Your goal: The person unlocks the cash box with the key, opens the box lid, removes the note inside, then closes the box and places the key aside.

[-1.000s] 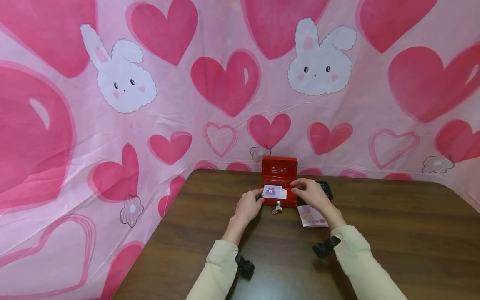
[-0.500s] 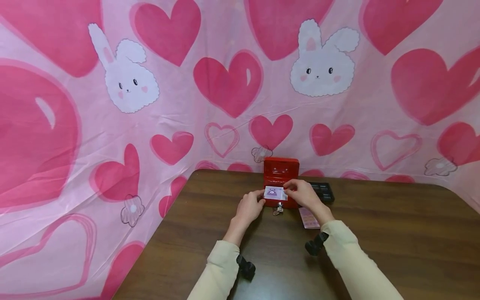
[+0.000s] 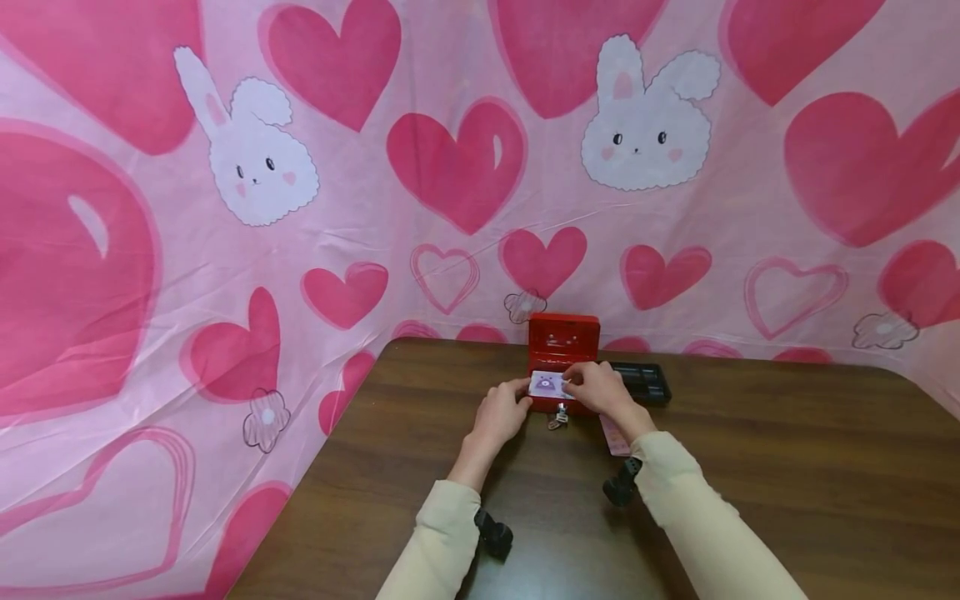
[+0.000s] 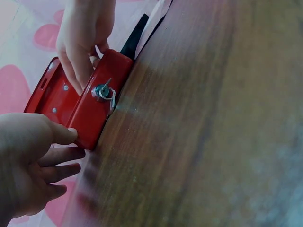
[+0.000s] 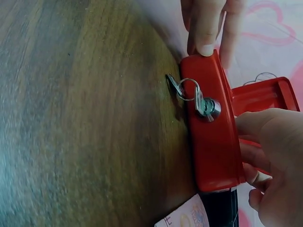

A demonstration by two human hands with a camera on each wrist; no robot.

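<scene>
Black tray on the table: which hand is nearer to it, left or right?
Right. The right hand reaches into the open red box on the side next to the black tray; the left hand is farther away, holding the box's opposite end.

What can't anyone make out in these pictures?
Whether the right hand grips the purple card: fingertips hidden by the red box, left wrist view.
What lies under that card: covered by it, head view.
Part of the pink note: behind the right wrist, head view.
Much of the black tray: cut off by the bottom edge, right wrist view.
</scene>
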